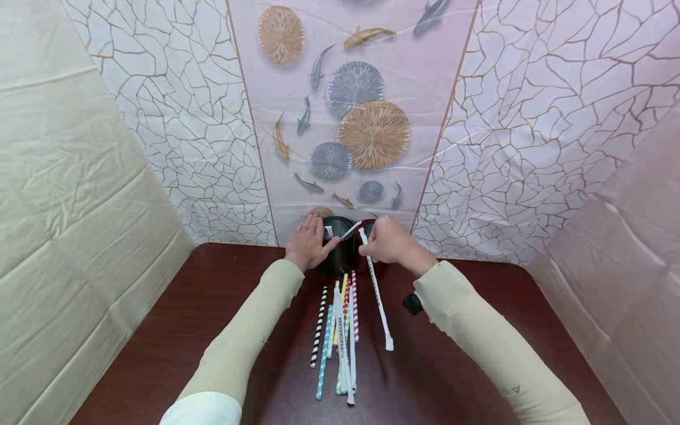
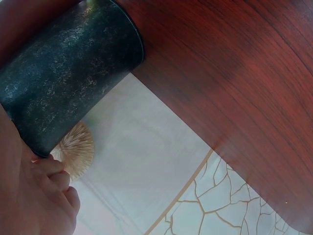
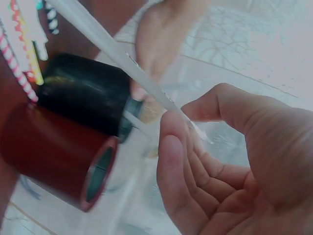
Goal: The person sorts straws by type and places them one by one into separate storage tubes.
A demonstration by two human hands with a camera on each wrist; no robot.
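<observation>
My right hand pinches the upper end of a white paper-wrapped straw, which hangs down at a slant toward me. In the right wrist view, thumb and forefinger meet on the wrapper's end. My left hand lies at the left rim of a black cup, its thumb spread toward the front and its fingers extended along the far side. From that cup pokes a white straw. Close to the right hand stands a dark red cup, mostly hidden in the head view but plain in the right wrist view.
Several loose straws lie in front of the cups: black-striped, blue, pink-striped, and white-wrapped ones. A small black object sits by the right sleeve. A patterned cloth backdrop rises behind the brown table.
</observation>
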